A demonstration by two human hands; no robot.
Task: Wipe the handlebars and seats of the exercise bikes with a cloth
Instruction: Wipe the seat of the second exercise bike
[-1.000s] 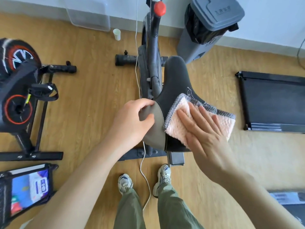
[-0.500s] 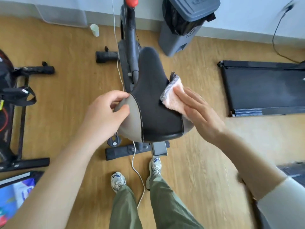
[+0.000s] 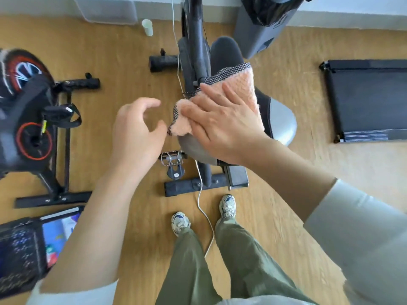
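Observation:
The black and grey seat (image 3: 279, 124) of the exercise bike (image 3: 195, 51) in front of me is mostly covered by a pink fluffy cloth (image 3: 242, 84) with a checked edge. My right hand (image 3: 222, 122) lies flat on the cloth with fingers spread and presses it onto the seat's left half. Just left of the seat hovers my left hand (image 3: 136, 130), fingers curled apart and holding nothing. The handlebars are out of view.
A second bike (image 3: 28, 119) with red-rimmed wheels stands at the left, a tablet (image 3: 59, 234) below it. A grey bin (image 3: 259, 27), a small cup (image 3: 147, 27) and a clear box stand by the wall. A black treadmill (image 3: 365, 100) lies at the right. A white cable (image 3: 204, 216) runs between my feet.
My left hand has let go of the seat's left edge and moved away. My right hand has swept the cloth from the seat's right side across to its left.

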